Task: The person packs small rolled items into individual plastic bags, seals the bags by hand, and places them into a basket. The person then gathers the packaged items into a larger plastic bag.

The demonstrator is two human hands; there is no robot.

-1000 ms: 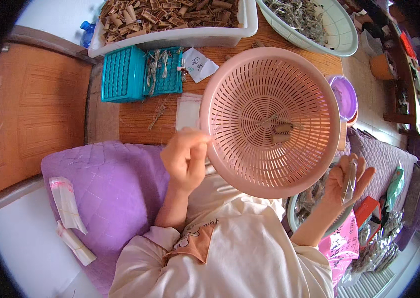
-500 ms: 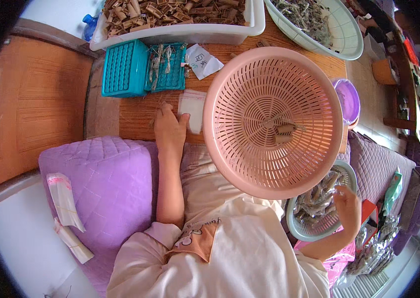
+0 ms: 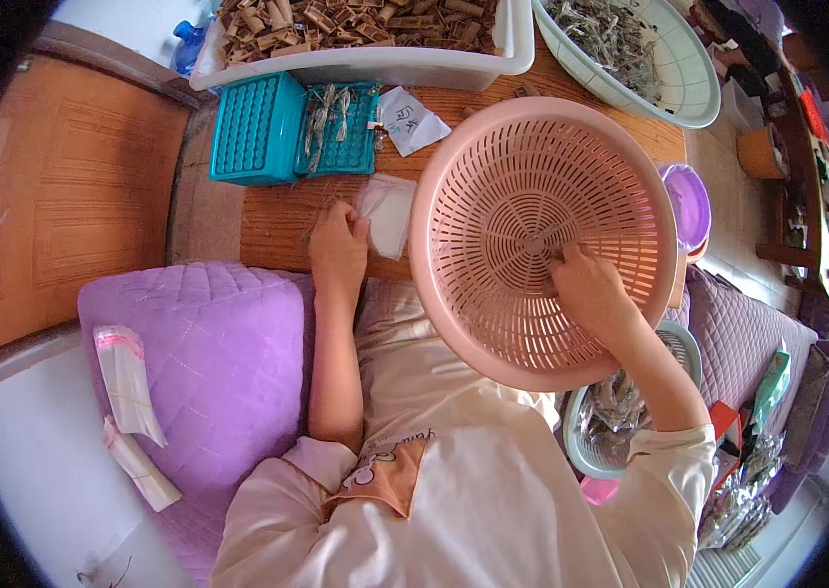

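Note:
My right hand (image 3: 593, 294) reaches down into a large pink slotted basket (image 3: 419, 245). Its fingers are bent together near the basket's middle and cover the spot of the brown curled pieces, so what they grip is hidden. On the wooden table, my left hand (image 3: 340, 250) rests with curled fingers beside a stack of clear plastic bags (image 3: 387, 218). Thin dark strands show at its fingertips, too fine to name. Under the basket's right edge is a grey-green basket (image 3: 583, 446) of clear-wrapped dried bundles.
A white tub (image 3: 355, 71) of brown curled pieces and a pale green basket (image 3: 694, 98) of dried grey pieces stand at the back. Teal crates (image 3: 257, 132), one with tied bundles, and a paper note (image 3: 410, 120) lie before them. A purple bucket (image 3: 689, 206) stands right.
My right hand has moved from the grey-green basket up and left into the pink basket, over the brown pieces. My left hand has stayed by the bags.

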